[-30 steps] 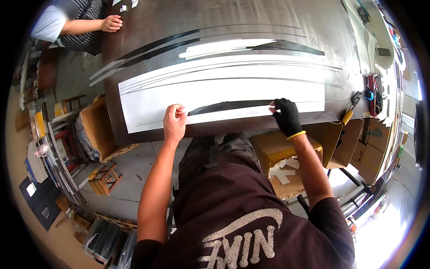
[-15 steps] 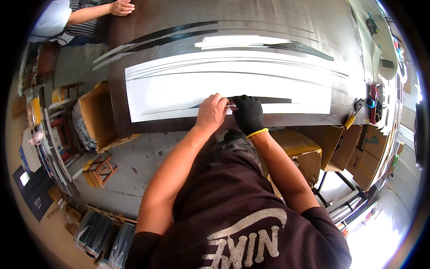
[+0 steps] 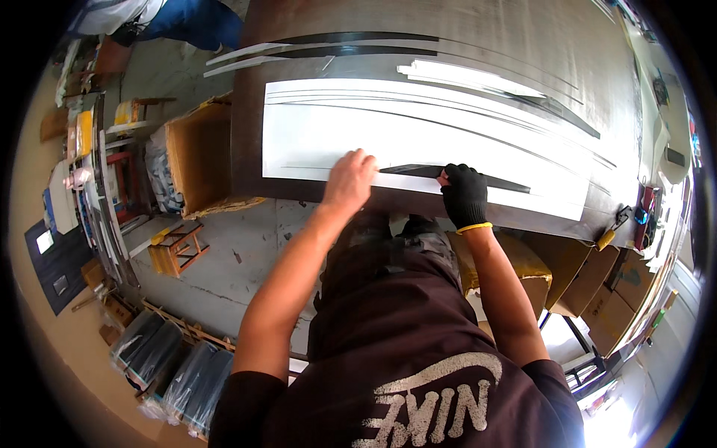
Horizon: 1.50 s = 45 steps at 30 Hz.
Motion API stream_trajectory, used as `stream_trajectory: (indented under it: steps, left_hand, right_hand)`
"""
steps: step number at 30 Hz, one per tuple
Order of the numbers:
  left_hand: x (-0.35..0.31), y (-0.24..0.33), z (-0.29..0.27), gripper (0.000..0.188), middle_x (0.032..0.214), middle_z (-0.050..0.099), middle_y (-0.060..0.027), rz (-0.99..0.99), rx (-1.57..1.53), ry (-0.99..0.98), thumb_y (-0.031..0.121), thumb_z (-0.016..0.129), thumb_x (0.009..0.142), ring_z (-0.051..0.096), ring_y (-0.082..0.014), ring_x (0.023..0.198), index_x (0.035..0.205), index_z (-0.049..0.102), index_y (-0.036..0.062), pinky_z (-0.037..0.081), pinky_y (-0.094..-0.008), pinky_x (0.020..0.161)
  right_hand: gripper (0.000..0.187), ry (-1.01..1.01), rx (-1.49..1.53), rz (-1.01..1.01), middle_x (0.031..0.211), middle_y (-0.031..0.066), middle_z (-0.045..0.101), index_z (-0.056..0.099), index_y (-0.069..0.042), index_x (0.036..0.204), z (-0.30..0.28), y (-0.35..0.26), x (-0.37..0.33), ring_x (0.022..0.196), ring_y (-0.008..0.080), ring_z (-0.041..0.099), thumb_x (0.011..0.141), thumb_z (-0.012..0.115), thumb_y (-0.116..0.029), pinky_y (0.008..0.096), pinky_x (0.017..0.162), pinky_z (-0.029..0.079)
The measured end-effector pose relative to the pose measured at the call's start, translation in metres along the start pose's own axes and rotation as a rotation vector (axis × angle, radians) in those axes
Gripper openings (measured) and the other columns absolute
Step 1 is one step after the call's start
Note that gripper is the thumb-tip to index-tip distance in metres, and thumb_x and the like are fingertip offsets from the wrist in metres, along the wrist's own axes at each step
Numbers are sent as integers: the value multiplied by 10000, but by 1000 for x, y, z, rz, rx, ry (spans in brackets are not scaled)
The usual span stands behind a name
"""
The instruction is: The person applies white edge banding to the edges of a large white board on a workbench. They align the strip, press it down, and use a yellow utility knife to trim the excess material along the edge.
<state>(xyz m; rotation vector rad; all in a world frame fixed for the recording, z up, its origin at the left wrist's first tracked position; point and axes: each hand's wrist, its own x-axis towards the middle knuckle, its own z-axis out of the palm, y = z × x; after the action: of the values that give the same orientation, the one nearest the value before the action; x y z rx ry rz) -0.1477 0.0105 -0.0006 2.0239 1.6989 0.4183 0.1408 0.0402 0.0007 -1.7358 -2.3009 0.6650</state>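
A long thin strip with a wider black section (image 3: 508, 184) lies along the near edge of a white sheet (image 3: 314, 134) on the dark table. My bare left hand (image 3: 349, 181) is closed with its fingers pinched at the thin left part of the strip. Farther right, my right hand (image 3: 464, 196), in a black glove with a yellow cuff, is closed round the black section. Its fingertips are partly hidden by the glove. More slim dark strips (image 3: 448, 112) lie across the sheet's far half.
Beyond the sheet are two black strips with pale ends (image 3: 351, 51) and a bundle of white strips (image 3: 470, 77). A yellow-handled tool (image 3: 606, 237) rests at the table's right edge. Open cardboard boxes (image 3: 196, 168) stand beside and below the table. A co-worker's blue-clad leg (image 3: 190, 22) shows far left.
My hands have drawn apart along the strip, the right one going rightward. The view has shifted, and the co-worker's hand no longer shows on the table's far left edge.
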Motion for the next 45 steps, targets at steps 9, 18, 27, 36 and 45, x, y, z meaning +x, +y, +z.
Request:
stream_trajectory:
  steps: [9,18,27,36,45]
  left_hand:
    - [-51,-110,-87,79,1082,628,-92,-219,150,-23,117,714,984,653,-343,1076,1055,680,109,550,-470,933]
    - [-95,-151,-103,102,1092,634,-114,-369,196,152,102,676,1009,647,-371,1078,1104,639,102,545,-503,925]
    - [-113,-62,-39,491,1409,559,-135,-223,281,154,181,696,1044,576,-350,1299,1531,639,155,500,-478,1111]
    - [-114,-59,-27,528,1460,529,-149,-242,326,181,143,704,1028,552,-385,1329,1550,628,166,481,-507,1125]
    - [-112,-56,-24,552,1491,506,-157,-279,357,135,128,697,1028,523,-396,1361,1571,601,166,469,-525,1143]
  right_hand:
    - [113,-32,-30,33,875,116,736,733,-134,914,-2,-4,1,862,361,721,873,806,-210,485,768,548]
    - [112,-12,40,27,852,145,702,699,-98,903,-7,-11,1,870,388,699,882,787,-165,499,755,525]
    - [116,-3,50,11,841,151,689,679,-94,895,-5,-7,1,853,396,684,873,783,-141,503,746,520]
    - [116,5,65,8,845,145,694,681,-95,894,-3,-3,1,849,393,686,864,787,-133,498,748,524]
    - [104,32,52,-17,854,118,717,726,-124,907,-4,-2,0,842,366,709,852,800,-173,493,753,549]
